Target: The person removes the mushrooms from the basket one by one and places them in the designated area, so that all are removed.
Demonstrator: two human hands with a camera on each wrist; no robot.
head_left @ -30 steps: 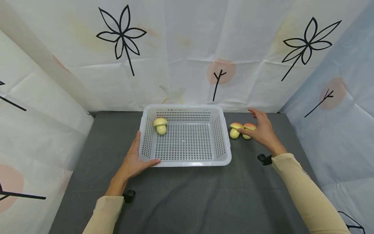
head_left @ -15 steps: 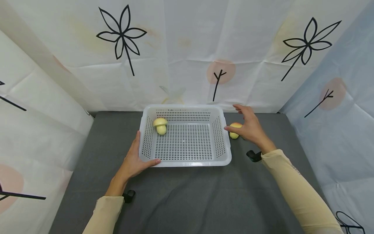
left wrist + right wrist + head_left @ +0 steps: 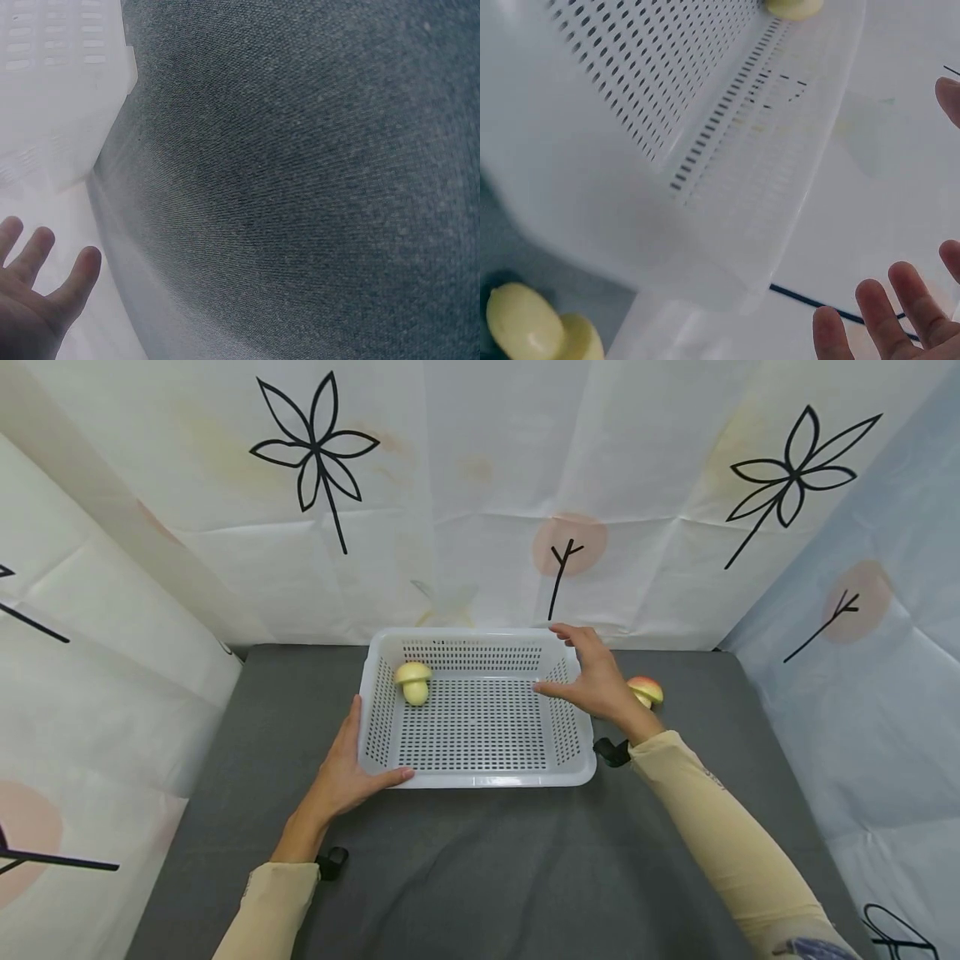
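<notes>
Holds the left hand (image 3: pixel 341 777) against the near left corner of the white basket (image 3: pixel 487 779), with its thumb over the near rim and its fingers spread and straight along the left wall. Seen also in the left wrist view: three fingertips of that hand well apart from one another, beside the basket's wall. Holds the right hand (image 3: pixel 588 677) over the right end of the basket, spread wide, with the thumb well apart from the fingers. Cannot tell if touching the rim there. Inside the basket, near the left wall and toward the far side: a pale yellow mushroom (image 3: pixel 413 681), cap toward the far wall. Cannot tell whether standing free or leaning. On the grey table (image 3: pixel 480 877), just to the right of the right hand and partly hidden by it: a second mushroom (image 3: pixel 647 691), with a red and yellow cap. In the right wrist view, also visible on the table, beside the basket and cut off by the lower edge: yellow mushroom shapes. Cannot tell from there how many. Behind the table: a white cloth (image 3: pixel 480 568) printed with black leaves. On both arms: beige sleeves (image 3: pixel 727 835), with dark straps (image 3: pixel 332 863) at the wrists.
</notes>
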